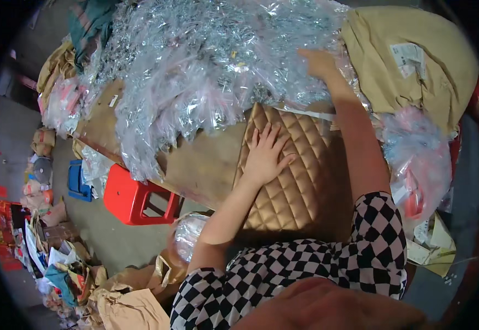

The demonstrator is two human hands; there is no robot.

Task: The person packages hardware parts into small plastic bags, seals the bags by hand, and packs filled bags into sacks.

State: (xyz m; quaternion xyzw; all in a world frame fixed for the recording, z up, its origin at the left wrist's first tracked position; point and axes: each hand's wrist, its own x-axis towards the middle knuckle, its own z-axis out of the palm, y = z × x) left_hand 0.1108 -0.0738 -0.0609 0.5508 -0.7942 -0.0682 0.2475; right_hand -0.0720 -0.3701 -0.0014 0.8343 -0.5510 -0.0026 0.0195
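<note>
My left hand (267,156) lies flat with spread fingers on a bronze-coloured quilted cushion (289,187), which has a diamond stitch pattern and sits at the table's near edge. Farther off, my right arm stretches forward past the cushion's right side. At its end my right hand (320,64) is over the right part of a large heap of clear, crinkled plastic bags (212,60). One finger points out to the left; the others are partly hidden, and I see nothing held. A thin white strip (311,114) runs along the cushion's far edge.
The brown table (201,159) shows in front of the heap. A tan sack (410,55) with a white label stands at the far right, above a bundle of pinkish plastic (418,159). Left of me are a red stool (132,195), a blue stool (79,180) and piled bags and paper (72,269).
</note>
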